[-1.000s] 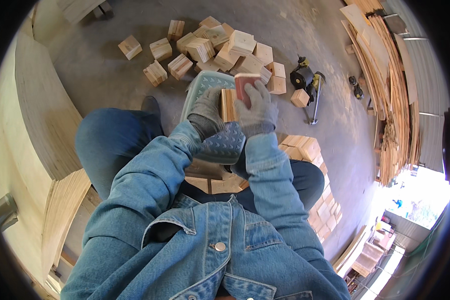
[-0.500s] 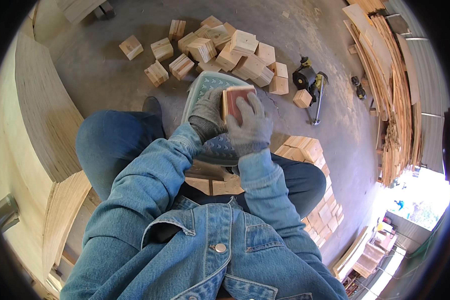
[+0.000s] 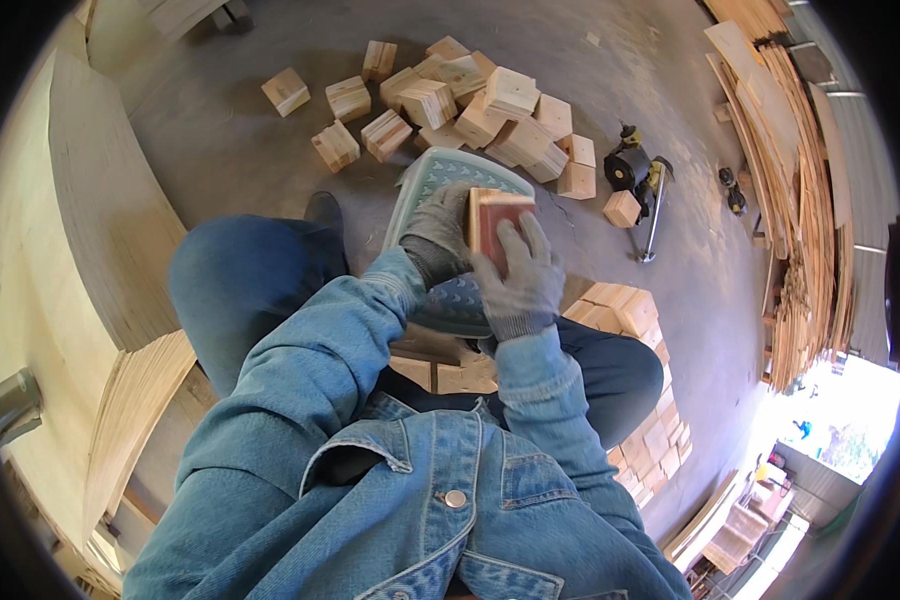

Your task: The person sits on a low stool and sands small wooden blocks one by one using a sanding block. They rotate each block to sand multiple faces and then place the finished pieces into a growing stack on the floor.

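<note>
Between my gloved hands is a wooden block [image 3: 492,218] with pale edges and a reddish-brown upper face. Whether that face is a separate sheet laid on the wood, I cannot tell. My left hand [image 3: 437,232] is closed around the block's left side, its fingertips partly hidden. From the right, my right hand [image 3: 524,284] grips it, fingers bent over the reddish face and thumb by the lower left edge. Beneath both hands stands a pale blue-green plastic stool [image 3: 407,193] with a patterned top, set between my knees.
Beyond the stool lies a loose heap of wooden blocks [image 3: 510,93]. A power tool [image 3: 626,165] with a metal bar rests to its right, beside a single block [image 3: 622,209]. Stacked blocks [image 3: 660,440] stand by my right knee. Plywood panels [image 3: 120,220] rise at left; long boards [image 3: 785,170] line the right.
The whole view has shifted slightly, so the scene sits further right. Both hands keep hold of the block, which is turned a little more upright.
</note>
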`<move>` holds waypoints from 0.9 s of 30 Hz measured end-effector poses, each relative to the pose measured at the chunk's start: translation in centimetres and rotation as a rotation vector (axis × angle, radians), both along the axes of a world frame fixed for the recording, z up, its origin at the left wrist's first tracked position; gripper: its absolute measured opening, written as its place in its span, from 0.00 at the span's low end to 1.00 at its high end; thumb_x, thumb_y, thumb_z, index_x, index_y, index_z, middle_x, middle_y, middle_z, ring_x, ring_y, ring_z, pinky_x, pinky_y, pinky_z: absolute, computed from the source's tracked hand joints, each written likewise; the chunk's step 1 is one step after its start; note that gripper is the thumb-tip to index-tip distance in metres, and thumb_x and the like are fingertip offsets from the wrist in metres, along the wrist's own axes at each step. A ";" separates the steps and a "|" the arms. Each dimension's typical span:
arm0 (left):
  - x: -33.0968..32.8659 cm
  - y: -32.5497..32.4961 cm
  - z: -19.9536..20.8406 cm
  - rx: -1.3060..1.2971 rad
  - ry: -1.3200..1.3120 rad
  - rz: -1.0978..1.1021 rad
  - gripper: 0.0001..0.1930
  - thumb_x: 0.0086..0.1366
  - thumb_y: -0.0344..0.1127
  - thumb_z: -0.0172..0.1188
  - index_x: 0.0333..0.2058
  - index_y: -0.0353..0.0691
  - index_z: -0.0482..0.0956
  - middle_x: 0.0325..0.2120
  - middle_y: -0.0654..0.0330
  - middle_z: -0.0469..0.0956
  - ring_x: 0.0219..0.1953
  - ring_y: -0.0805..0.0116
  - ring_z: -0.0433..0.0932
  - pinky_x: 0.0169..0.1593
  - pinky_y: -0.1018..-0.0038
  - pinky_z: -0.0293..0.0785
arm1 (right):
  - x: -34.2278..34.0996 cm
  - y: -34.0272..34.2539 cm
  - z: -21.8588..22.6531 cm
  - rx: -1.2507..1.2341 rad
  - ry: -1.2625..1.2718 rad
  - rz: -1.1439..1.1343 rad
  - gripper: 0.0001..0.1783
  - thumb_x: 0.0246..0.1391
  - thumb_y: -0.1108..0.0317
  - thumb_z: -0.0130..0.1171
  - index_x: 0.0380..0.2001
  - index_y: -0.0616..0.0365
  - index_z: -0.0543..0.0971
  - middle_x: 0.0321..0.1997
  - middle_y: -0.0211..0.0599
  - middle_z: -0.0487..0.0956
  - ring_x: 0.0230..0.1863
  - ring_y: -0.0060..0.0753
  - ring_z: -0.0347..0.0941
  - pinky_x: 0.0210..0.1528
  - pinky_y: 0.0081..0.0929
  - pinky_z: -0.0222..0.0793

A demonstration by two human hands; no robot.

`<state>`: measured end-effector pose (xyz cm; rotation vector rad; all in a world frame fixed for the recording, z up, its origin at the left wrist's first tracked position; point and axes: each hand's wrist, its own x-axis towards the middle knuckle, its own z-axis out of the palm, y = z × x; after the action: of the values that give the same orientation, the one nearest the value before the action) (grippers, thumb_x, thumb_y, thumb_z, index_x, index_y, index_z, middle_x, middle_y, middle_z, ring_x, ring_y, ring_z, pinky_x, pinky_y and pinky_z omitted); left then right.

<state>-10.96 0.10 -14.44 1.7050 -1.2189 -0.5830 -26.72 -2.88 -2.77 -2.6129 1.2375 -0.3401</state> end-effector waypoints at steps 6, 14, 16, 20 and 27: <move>-0.2 -0.1 0.6 0.042 -0.069 0.005 0.49 0.48 0.54 0.79 0.66 0.44 0.67 0.60 0.47 0.72 0.66 0.47 0.70 0.74 0.57 0.64 | -2.2 1.1 -1.2 -0.062 -0.064 0.034 0.32 0.50 0.54 0.76 0.59 0.48 0.82 0.71 0.43 0.73 0.59 0.64 0.74 0.61 0.57 0.72; 0.1 -0.3 0.3 0.075 -0.061 -0.011 0.50 0.49 0.52 0.79 0.68 0.43 0.65 0.62 0.47 0.71 0.67 0.46 0.69 0.74 0.59 0.64 | 3.9 -5.0 -1.5 -0.104 -0.019 -0.017 0.32 0.52 0.53 0.73 0.60 0.46 0.81 0.72 0.44 0.73 0.65 0.57 0.75 0.66 0.54 0.71; 0.1 -0.1 0.0 0.117 -0.034 0.016 0.48 0.50 0.49 0.77 0.68 0.43 0.65 0.62 0.46 0.70 0.67 0.45 0.69 0.74 0.59 0.64 | 6.4 -6.4 -0.4 -0.006 0.002 -0.094 0.32 0.50 0.55 0.76 0.58 0.52 0.84 0.70 0.49 0.76 0.67 0.55 0.74 0.69 0.48 0.71; 0.0 0.1 0.2 0.052 -0.043 0.011 0.48 0.48 0.45 0.78 0.67 0.44 0.66 0.61 0.46 0.71 0.66 0.45 0.70 0.74 0.58 0.65 | 5.6 -9.7 -2.4 -0.095 -0.093 -0.099 0.32 0.52 0.50 0.73 0.59 0.49 0.83 0.68 0.44 0.79 0.64 0.57 0.76 0.69 0.46 0.71; 0.0 0.0 1.7 -0.009 0.016 -0.011 0.43 0.43 0.38 0.79 0.61 0.42 0.72 0.56 0.46 0.77 0.61 0.43 0.75 0.68 0.55 0.71 | -6.4 -8.7 -6.0 0.039 -0.328 -0.332 0.34 0.47 0.58 0.80 0.57 0.61 0.82 0.65 0.54 0.79 0.66 0.54 0.76 0.70 0.42 0.71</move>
<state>-10.99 0.13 -12.72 1.6841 -1.2183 -0.5961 -33.10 -11.55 -8.81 -2.1964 1.5290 -0.7594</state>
